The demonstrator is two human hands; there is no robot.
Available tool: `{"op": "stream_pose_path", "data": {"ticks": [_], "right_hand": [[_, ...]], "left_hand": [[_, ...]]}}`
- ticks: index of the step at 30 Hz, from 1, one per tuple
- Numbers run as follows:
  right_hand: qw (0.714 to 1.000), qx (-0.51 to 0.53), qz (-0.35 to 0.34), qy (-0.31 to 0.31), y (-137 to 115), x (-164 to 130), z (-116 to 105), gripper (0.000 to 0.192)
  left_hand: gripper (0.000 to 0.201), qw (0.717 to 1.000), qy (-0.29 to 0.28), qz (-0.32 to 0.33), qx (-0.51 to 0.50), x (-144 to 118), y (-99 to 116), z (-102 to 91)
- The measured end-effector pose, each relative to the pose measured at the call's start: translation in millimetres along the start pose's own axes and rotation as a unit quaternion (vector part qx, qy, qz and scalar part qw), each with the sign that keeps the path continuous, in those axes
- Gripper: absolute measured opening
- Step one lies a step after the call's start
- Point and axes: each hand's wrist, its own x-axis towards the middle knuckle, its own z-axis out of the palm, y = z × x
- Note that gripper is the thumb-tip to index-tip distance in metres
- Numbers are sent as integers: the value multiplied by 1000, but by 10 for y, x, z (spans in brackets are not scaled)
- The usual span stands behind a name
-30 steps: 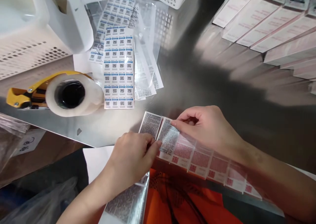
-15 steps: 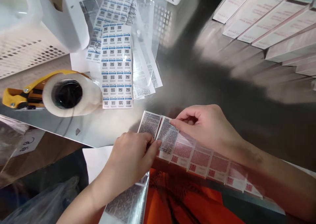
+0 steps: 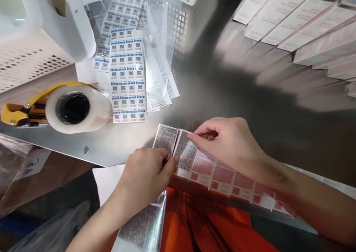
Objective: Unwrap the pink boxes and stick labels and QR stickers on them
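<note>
- The right hand (image 3: 226,139) pinches the upper right corner of the grey printed label (image 3: 185,150), which lies at the centre of the frame, over the pink-printed row of boxes (image 3: 222,176); a hard tug there could crease or tear that corner.
- The left hand (image 3: 150,176) is curled, its thumb tip at the label's lower left edge; I cannot tell whether it pinches or only steadies. Uneven pull between the two hands could skew the label.
- A neighbouring label (image 3: 166,135) sits just beside it, only a narrow gap between, so a slight drift leftward could make the two overlap.
- The row of boxes lies along the near side of the table (image 3: 191,92); heavy downward pressure or a brushing right forearm could shift it out of line.
- In the lower middle, a printed silvery sheet (image 3: 140,226) lies under the left forearm, which could drag or bend it.
</note>
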Motion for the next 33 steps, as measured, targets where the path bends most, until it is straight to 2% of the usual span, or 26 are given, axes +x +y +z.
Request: {"op": "stream_pose_path", "data": {"ticks": [6, 8, 10, 12, 14, 18, 22, 24, 29, 33], "right_hand": [[1000, 12, -7, 19, 44, -3, -11, 13], [999, 31, -1, 30, 89, 4, -47, 23], [998, 56, 1, 13, 134, 6, -100, 33], [997, 76, -4, -17, 165, 6, -143, 30], [997, 80, -10, -20, 176, 8, -152, 26], [998, 37, -45, 30, 148, 42, -61, 35], [998, 9, -55, 28, 115, 91, 28, 42], [998, 3, -57, 27, 122, 105, 36, 39], [994, -17, -91, 64, 185, 106, 10, 11], [994, -9, -96, 59, 187, 87, 9, 12]], "left_hand": [[40, 1000, -1, -5, -14, -2, 12, -21], [41, 1000, -3, -9, -22, -9, 19, -24], [42, 1000, -2, -9, -30, -16, 20, -22], [43, 999, 4, -5, -34, -20, 16, -16], [43, 999, 9, 2, -39, -20, 10, -10], [42, 999, 9, -2, -46, -15, 10, -11], [41, 999, 6, -11, -46, -22, 22, -18], [42, 999, 8, -11, -47, -28, 24, -17], [43, 999, 14, -8, -44, -29, 10, -10], [42, 999, 19, -2, -30, -24, 10, -9]]}}
